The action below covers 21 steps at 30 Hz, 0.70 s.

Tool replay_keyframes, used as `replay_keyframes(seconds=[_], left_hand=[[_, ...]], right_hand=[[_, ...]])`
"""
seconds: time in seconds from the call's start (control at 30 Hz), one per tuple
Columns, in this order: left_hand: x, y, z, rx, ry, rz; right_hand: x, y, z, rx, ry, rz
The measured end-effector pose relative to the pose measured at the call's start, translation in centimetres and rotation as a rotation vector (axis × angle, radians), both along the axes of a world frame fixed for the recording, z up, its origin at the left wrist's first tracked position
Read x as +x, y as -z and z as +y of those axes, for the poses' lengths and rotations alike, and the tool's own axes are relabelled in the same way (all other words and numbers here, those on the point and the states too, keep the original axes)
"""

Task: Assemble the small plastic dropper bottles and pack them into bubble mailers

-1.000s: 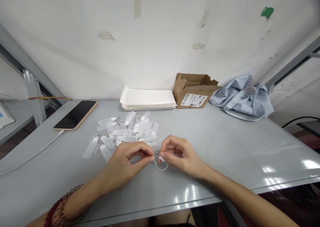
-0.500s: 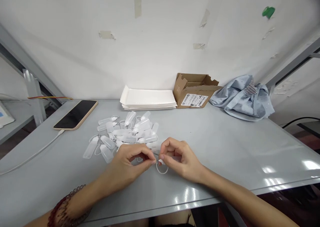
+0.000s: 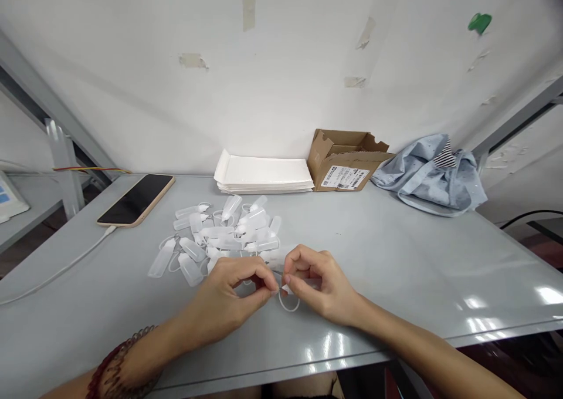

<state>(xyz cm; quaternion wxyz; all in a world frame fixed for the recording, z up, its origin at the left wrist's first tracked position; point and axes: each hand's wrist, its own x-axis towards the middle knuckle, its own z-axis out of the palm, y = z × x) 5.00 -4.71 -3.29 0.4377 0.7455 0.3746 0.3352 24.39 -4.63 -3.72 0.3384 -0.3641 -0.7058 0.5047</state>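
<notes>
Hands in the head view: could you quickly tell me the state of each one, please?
Left hand: closed, pinching the thin ring.
Right hand: closed, pinching the plastic tag.

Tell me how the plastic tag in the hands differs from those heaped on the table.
The held tag is single, pinched between the left hand and right hand; the heaped tags are many, lying loose. The held tag is mostly covered, only its loop showing; the heaped tags show whole. Both are translucent plastic with thin loops.
</notes>
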Motion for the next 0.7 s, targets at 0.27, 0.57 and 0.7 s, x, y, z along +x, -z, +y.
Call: replay_keyframes(seconds=[0.27,0.57,0.7], left_hand=[[-0.6,-1.0,0.4,0.128,-0.008,0.017],[-4.1,-1.7,3.5,0.308,-0.652,0.084],[-4.7,-0.7,4.8,0.315,-0.789,0.258]], right_hand=[[-0.1,0.1,-0.1,0.227,0.123,-0.089],[1.2,0.3,1.4,0.287,0.469,-0.119],[1.2,0.3,1.7,0.273,0.420,-0.122]])
